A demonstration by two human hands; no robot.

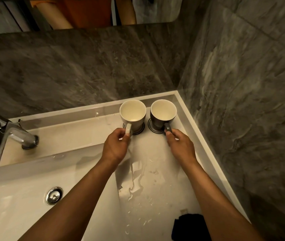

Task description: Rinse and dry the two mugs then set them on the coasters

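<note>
You are holding both mugs at once, one per hand, at the far right corner of the ledge. Your left hand (116, 145) is pinching the handle of the white mug (133, 114); your right hand (180, 145) is pinching the handle of the dark mug (162, 113). Both grips are closing thumb against fingers on the handle only, not round the body.

Each mug is standing upright just beyond its hand, over a round coaster (139, 130) with a scalloped edge; the second coaster (151, 126) is showing in part under the dark one. Whether the bases are fully resting or a hair above, I cannot tell.

Handling notes: glazed ceramic, so you are dealing with something stiff, fairly weighty for its size, and chippable against the hard ledge (155, 153). The ledge nearer you than your hands is lying wet, with streaks and beads (any damp on a handle is going to make it slick). The handle is the sound place to hold, and you are already there; keep the rims level while lowering, and centre each base inside the coaster ring before letting go.

A dark cloth (188, 226) is lying on the ledge near your right forearm. The tap (7, 136) is standing well off to the left of your left hand, with no water visibly running.

Judging by this, you are nearing the last step.
</note>
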